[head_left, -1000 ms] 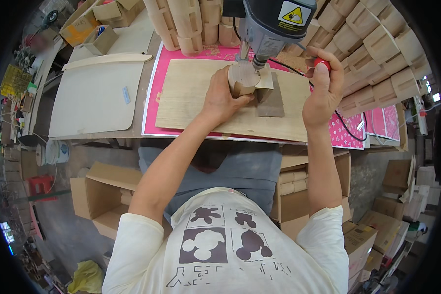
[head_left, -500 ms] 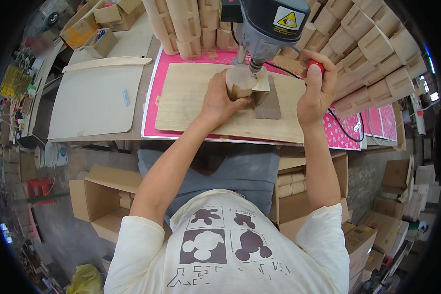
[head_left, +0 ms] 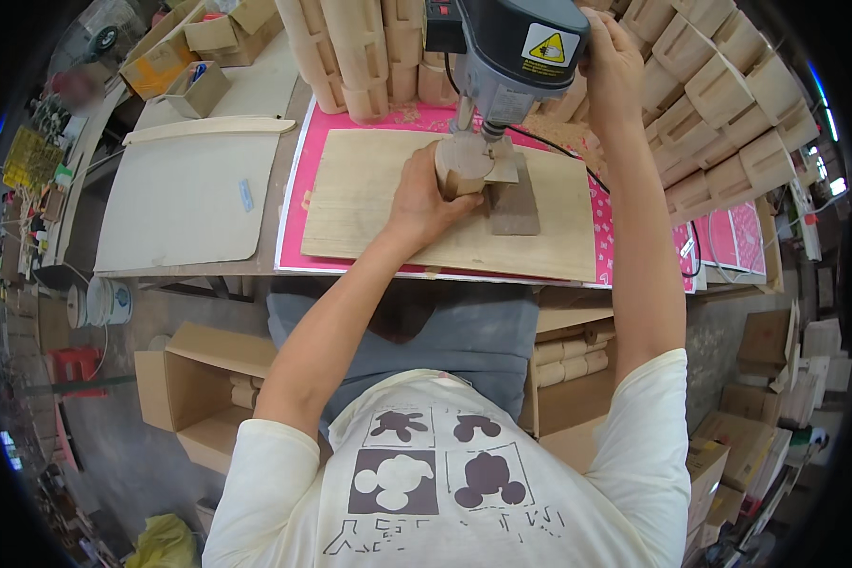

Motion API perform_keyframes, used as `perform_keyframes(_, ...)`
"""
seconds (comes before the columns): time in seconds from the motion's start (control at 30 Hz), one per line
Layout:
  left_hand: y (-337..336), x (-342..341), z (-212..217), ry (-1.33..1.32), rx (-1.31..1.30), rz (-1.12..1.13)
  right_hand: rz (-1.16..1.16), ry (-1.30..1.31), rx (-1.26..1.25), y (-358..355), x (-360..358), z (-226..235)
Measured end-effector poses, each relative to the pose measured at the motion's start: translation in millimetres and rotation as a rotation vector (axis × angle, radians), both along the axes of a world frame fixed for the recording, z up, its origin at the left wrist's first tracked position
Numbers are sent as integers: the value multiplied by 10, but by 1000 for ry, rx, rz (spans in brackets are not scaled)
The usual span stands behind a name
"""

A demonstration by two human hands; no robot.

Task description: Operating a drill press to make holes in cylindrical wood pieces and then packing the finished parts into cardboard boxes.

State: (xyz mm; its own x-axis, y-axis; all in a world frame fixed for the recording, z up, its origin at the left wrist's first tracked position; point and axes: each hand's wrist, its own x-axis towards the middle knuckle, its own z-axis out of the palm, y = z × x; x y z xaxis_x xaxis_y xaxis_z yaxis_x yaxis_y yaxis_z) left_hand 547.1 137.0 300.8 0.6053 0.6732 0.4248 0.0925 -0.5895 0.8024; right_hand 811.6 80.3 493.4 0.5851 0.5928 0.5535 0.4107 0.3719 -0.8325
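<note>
My left hand [head_left: 420,204] is wrapped round a short round wooden block [head_left: 463,163], thumb at its near side. The block stands beneath the chuck of a drill press [head_left: 513,59], against a small wooden fixture [head_left: 513,206] on a plywood board [head_left: 369,204]. Whether a drill bit touches the wood cannot be made out. High at the right of the drill head, my right hand [head_left: 612,45] is closed round the press's feed handle. Its knob is hidden by the fingers.
Stacked wooden cylinders with notches [head_left: 729,95] rise behind and to the right, and more [head_left: 355,57] stand at the back left. A grey panel [head_left: 185,199] lies on the left table. Open cardboard boxes [head_left: 204,355] flank my lap. A black cable runs right of the press.
My right hand has moved up and away, from the red knob's lower position to beside the top of the drill head. The left hand and block have stayed nearly in place.
</note>
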Motion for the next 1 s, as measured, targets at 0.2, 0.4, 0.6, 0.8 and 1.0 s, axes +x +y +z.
perform_keyframes(0.2,1,-3,36,5,-11,9,6,78,-87,92,84,-91)
perform_keyframes(0.4,0,-117,167,57,-95,11,-164,123,-217,-570,-286,-644)
perform_keyframes(0.6,-39,-429,72,25,-169,86,-86,101,-415,-1523,-1001,-1691)
perform_keyframes(0.8,-533,-684,178,65,-376,30,-13,-144,-437,-1794,-1766,-1912)
perform_keyframes(1.0,-1306,-498,613,80,-298,-67,-139,-166,-340,-2009,-1930,-1803)
